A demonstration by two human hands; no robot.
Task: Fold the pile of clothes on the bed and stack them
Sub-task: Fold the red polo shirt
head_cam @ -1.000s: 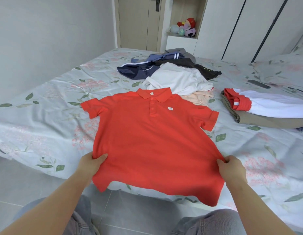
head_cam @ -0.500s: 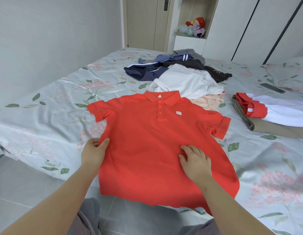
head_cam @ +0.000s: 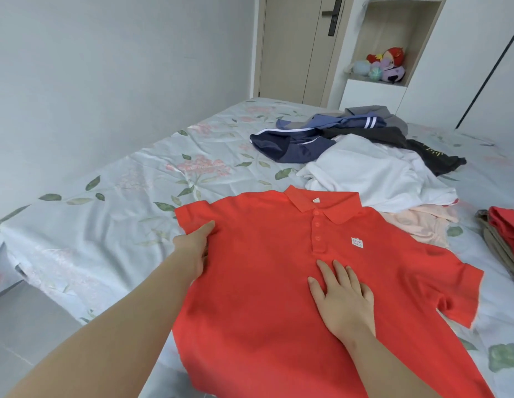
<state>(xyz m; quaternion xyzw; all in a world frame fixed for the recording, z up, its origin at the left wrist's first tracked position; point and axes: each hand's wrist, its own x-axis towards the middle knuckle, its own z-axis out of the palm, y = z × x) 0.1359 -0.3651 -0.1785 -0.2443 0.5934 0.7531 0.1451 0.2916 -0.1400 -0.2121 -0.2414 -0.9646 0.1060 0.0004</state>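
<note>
Both hands sit higher up the shirt than half a second ago: left hand (head_cam: 194, 251) has gone from the side seam up to the sleeve, right hand (head_cam: 342, 297) from the belly up to just below the button placket. Left hand lies at the shirt's left edge, thumb on top of the cloth near the sleeve; remaining fingers hidden, so pinching or merely resting cannot be told. Right hand is flat, palm down, fingers slightly spread, pressing the chest of the red polo shirt (head_cam: 264, 282).

Shirt lies face up on the bed (head_cam: 106, 225), collar away from the person, hem hanging over the near edge. Both short sleeves stick out sideways. Small white logo patch (head_cam: 357, 242) on the chest.

Beyond the collar: unfolded pile (head_cam: 365, 156), white garment on top, pale pink one under it touching the shirt's shoulder, navy, blue and dark pieces behind. Folded stack (head_cam: 506, 239) at right frame edge, red over khaki, apart from the shirt.
</note>
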